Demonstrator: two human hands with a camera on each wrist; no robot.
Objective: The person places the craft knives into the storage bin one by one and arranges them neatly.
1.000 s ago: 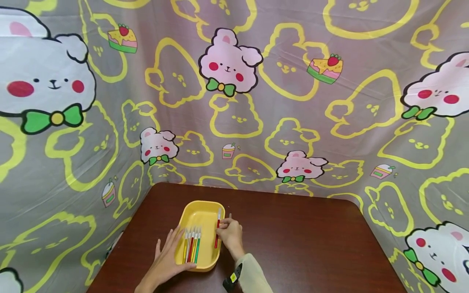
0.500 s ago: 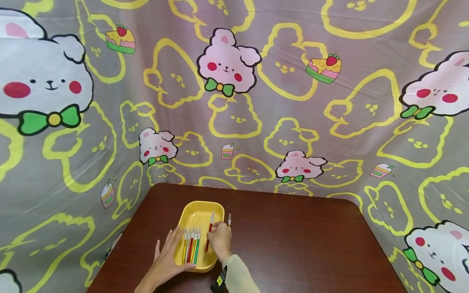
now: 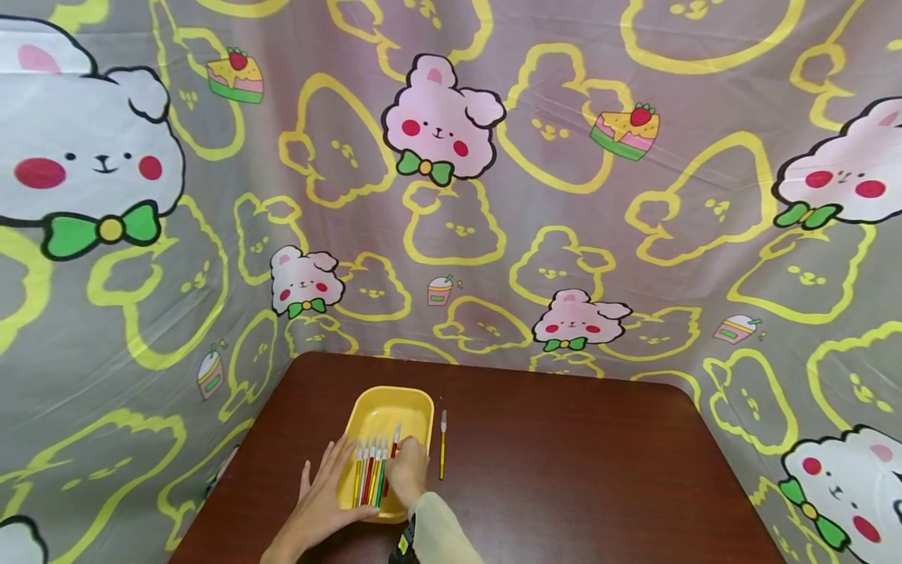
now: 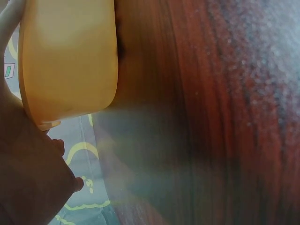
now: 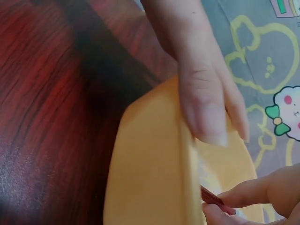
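One red-handled paintbrush (image 3: 391, 453) pinched in your right hand (image 3: 407, 475) inside yellow plastic tray (image 3: 384, 407); your left hand (image 3: 326, 493), fingers straight, steadies tray rim on dark wooden counter (image 3: 564, 470).

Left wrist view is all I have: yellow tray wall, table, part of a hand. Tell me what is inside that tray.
Observer: A row of paintbrushes lies along the floor of the yellow tray.
Operator: Report the right hand.
Observer: The right hand is over the tray, pinching a red-handled brush beside that row.
Operator: Say whether any brush lies outside.
Observer: One yellow-handled brush lies on the table, right of the tray.
Operator: Describe my hand's hold.
Observer: The left hand rests on the tray's near-left rim, fingers straight.
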